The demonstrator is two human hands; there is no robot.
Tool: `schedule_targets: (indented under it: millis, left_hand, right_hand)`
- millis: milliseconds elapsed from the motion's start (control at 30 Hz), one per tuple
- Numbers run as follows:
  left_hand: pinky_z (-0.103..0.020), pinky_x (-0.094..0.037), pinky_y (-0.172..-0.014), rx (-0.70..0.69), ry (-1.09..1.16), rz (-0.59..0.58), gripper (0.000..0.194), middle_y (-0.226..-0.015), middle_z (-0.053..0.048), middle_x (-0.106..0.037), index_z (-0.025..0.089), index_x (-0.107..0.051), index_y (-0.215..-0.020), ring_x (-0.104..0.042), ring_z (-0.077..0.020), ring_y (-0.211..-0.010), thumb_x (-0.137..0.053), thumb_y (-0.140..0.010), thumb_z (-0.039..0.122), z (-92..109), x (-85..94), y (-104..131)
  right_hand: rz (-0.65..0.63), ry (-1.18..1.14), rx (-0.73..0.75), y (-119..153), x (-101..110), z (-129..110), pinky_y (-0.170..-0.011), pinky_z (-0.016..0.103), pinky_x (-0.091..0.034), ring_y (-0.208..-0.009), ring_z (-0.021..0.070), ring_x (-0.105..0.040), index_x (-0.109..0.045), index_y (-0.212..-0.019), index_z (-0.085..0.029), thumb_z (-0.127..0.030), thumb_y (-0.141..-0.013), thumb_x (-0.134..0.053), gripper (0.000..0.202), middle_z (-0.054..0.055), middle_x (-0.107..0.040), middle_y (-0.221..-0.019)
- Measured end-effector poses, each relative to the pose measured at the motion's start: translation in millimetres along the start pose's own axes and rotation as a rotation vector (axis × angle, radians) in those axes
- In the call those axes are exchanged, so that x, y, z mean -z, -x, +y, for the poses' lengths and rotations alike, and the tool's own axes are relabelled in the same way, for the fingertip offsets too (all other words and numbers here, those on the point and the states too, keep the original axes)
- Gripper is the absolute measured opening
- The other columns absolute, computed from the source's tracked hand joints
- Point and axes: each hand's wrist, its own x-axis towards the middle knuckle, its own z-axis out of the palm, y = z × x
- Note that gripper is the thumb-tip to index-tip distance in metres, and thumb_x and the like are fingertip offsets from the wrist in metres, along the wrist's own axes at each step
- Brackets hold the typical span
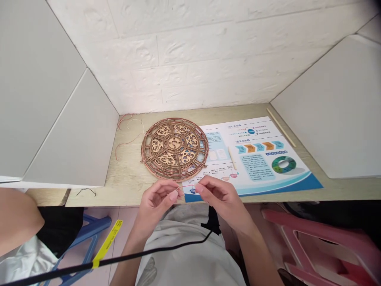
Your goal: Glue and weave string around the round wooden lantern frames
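Observation:
Between my two hands runs a thin red thread (pixel 187 185), stretched short just above the table's front edge. My left hand (pixel 162 198) pinches one end of it between thumb and forefinger. The other end sits in the pinched fingertips of my right hand (pixel 218 194). Right behind my hands lies a round openwork wooden disc (pixel 174 143), with scrollwork panels and reddish thread around its rim. Part of the disc rests on a printed poster (pixel 253 159).
Loose red and white threads (pixel 127 145) lie left of the disc. A short wooden stick (pixel 232 158) is on the poster, and a longer stick (pixel 281 127) lies by its right edge. Grey panels (pixel 68 131) flank the table. A black cord (pixel 154 251) crosses my lap.

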Motion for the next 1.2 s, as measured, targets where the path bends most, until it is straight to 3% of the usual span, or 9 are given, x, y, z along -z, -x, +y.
schedule_targets:
  millis: [100, 233, 300, 400, 700, 800, 967, 1067, 1200]
  left_hand:
    - [-0.023, -0.057, -0.077, -0.074, -0.121, 0.108, 0.024, -0.084, -0.003, -0.076, 0.019, -0.073, -0.093, -0.071, -0.0142, -0.08, -0.078, -0.087, 0.042, -3, -2.8, -1]
    - [-0.022, -0.057, -0.079, -0.195, -0.363, 0.084, 0.015, -0.092, -0.002, -0.077, 0.022, -0.074, -0.099, -0.074, -0.0138, -0.084, -0.07, -0.094, 0.035, -2, -3.0, 1]
    - [-0.02, -0.056, -0.08, -0.277, -0.515, 0.044, 0.012, -0.094, -0.001, -0.078, 0.023, -0.073, -0.102, -0.073, -0.0125, -0.084, -0.066, -0.096, 0.03, 1, -1.3, 2]
    - [-0.019, -0.055, -0.08, -0.369, -0.673, -0.001, 0.014, -0.092, 0.001, -0.077, 0.024, -0.07, -0.11, -0.073, -0.0111, -0.083, -0.064, -0.097, 0.025, 6, 4.3, 2]
    - [-0.024, -0.055, -0.085, -0.376, -0.808, -0.068, 0.023, -0.096, 0.0, -0.078, 0.025, -0.064, -0.121, -0.074, -0.014, -0.089, -0.061, -0.099, 0.024, 3, 31.1, -13]
    - [-0.026, -0.054, -0.088, -0.289, -0.752, 0.001, 0.027, -0.105, -0.001, -0.078, 0.027, -0.066, -0.123, -0.073, -0.0155, -0.098, -0.065, -0.097, 0.031, -3, 37.7, -20]
    - [-0.031, -0.055, -0.098, -0.121, -0.315, 0.443, 0.043, -0.14, -0.008, -0.066, 0.028, -0.064, -0.13, -0.062, -0.0227, -0.128, -0.068, -0.093, 0.049, -15, 54.8, -32]
    - [-0.033, -0.056, -0.099, 0.0, -0.084, 0.474, 0.057, -0.148, -0.011, -0.061, 0.027, -0.06, -0.137, -0.059, -0.0269, -0.135, -0.073, -0.089, 0.053, -12, 62.2, -34]
    - [-0.032, -0.058, -0.1, 0.097, 0.066, 0.464, 0.065, -0.153, -0.01, -0.056, 0.027, -0.06, -0.138, -0.055, -0.028, -0.14, -0.082, -0.081, 0.05, 0, 59.3, -34]
  right_hand:
    - [0.0, 0.03, -0.004, 3, 0, 3, -0.066, 0.028, -0.044, -0.067, 0.0155, -0.054, -0.063, -0.073, -0.022, -0.062, -0.092, -0.063, 0.044, 0.001, -0.061, -0.069]
    - [-0.128, -0.048, -0.063, -2, -4, 2, -0.08, 0.03, -0.048, -0.083, 0.0189, -0.064, -0.066, -0.098, -0.023, -0.059, -0.092, -0.065, 0.037, 0.003, -0.07, -0.085]
    - [-0.227, -0.121, -0.119, -7, -9, 1, -0.069, 0.028, -0.045, -0.068, 0.0152, -0.059, -0.062, -0.093, -0.023, -0.061, -0.092, -0.064, 0.038, -0.001, -0.064, -0.072]
    - [-0.322, -0.176, -0.18, -14, -15, 1, -0.052, 0.025, -0.03, -0.052, 0.0097, -0.039, -0.056, -0.082, -0.022, -0.065, -0.092, -0.062, 0.044, -0.007, -0.046, -0.06]
    - [-0.332, 0.049, -0.217, -32, -21, 3, -0.057, 0.025, -0.028, -0.064, 0.0118, -0.036, -0.059, -0.083, -0.02, -0.064, -0.09, -0.065, 0.044, -0.005, -0.041, -0.067]
    - [-0.295, 0.075, -0.207, -40, -20, 1, -0.055, 0.026, -0.029, -0.062, 0.0119, -0.037, -0.061, -0.081, -0.02, -0.064, -0.091, -0.063, 0.045, -0.004, -0.044, -0.067]
    - [0.085, -0.005, -0.162, -59, -3, 1, -0.047, 0.025, -0.023, -0.052, 0.0093, -0.028, -0.065, -0.083, -0.021, -0.063, -0.085, -0.071, 0.043, -0.007, -0.037, -0.059]
    - [0.173, -0.027, -0.156, -67, 4, 8, -0.045, 0.024, -0.018, -0.05, 0.0083, -0.023, -0.066, -0.082, -0.021, -0.063, -0.081, -0.076, 0.043, -0.009, -0.031, -0.055]
    - [0.197, -0.084, -0.18, -67, -2, 26, -0.044, 0.023, -0.019, -0.05, 0.0075, -0.027, -0.066, -0.079, -0.02, -0.064, -0.078, -0.078, 0.046, -0.007, -0.038, -0.056]
